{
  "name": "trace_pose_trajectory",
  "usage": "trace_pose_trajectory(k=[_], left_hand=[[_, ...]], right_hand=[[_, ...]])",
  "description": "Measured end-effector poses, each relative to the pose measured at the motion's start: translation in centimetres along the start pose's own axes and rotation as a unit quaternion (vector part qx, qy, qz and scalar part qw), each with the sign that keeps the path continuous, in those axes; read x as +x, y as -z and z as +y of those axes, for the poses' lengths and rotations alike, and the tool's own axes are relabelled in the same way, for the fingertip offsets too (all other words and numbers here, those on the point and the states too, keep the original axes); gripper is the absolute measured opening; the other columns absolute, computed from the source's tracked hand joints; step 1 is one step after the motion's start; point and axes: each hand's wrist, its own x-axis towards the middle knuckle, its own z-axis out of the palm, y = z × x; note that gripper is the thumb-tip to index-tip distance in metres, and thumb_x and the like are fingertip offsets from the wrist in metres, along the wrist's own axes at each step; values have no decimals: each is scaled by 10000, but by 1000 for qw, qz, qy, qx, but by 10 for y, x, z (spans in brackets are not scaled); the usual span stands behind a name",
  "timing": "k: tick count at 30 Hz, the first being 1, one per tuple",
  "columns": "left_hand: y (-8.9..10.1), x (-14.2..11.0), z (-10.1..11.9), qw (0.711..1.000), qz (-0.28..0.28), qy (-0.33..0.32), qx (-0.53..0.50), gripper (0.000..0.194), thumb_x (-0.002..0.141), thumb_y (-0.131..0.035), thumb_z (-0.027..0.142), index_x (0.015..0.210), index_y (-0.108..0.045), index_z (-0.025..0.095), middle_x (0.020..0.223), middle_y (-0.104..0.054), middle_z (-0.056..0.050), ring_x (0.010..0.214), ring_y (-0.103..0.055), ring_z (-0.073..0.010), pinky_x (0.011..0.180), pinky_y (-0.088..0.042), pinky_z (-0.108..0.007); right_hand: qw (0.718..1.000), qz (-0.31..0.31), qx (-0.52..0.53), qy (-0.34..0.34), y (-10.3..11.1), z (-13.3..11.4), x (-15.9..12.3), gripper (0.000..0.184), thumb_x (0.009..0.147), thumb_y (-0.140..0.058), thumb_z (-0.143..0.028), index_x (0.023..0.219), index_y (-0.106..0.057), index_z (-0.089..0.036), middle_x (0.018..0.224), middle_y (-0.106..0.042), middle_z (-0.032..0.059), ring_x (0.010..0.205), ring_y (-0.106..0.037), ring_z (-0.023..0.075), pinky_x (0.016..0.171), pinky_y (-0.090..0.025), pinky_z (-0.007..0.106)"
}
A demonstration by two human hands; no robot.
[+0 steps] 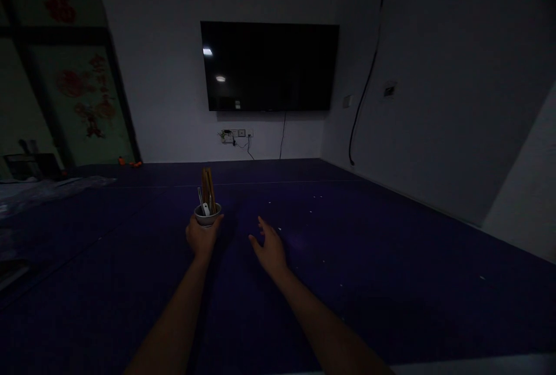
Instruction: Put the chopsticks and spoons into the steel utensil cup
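Observation:
My left hand (pixel 202 238) is wrapped round a small pale bowl or cup (pixel 208 220) at the left of centre. Several long things stand up in it: flat brown wooden sticks (pixel 207 184), a thin light stick, and a white-handled piece that looks like a spoon (pixel 205 209). The dim light hides what exactly they are. To the right, apart from the cup, my right hand (pixel 270 247) hovers over the dark blue surface with thumb and fingers spread, holding nothing.
The wide dark blue tabletop (pixel 391 259) carries several tiny white scraps. Clear plastic sheeting (pixel 56 190) lies at the left, with small orange items (pixel 130 162) at the back. A television (pixel 269 65) hangs on the far wall; a black cable (pixel 364 91) runs down the right wall.

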Motion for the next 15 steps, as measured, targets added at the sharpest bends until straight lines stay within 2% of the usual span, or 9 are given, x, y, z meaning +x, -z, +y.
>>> trace_pose_trajectory(k=[3, 15], left_hand=[[-2, 3, -5, 999, 46, 3, 17, 740, 552, -681, 589, 1140, -521, 169, 1095, -621, -145, 1045, -567, -308, 847, -448, -391], [-5, 7, -7, 999, 46, 26, 6, 731, 558, -675, 599, 1132, -519, 173, 1086, -626, -151, 1046, -576, -309, 828, -460, -395]], right_hand=[[1000, -3, -13, -11, 1, -2, 0, 493, 796, -541, -298, 1282, -495, -223, 1161, -604, 79, 1027, -580, 213, 907, -446, 366], [999, -24, -23, -4, 2, -3, -1, 349, 803, -528, -262, 1134, -619, -203, 1045, -663, 75, 862, -627, 176, 843, -472, 328]])
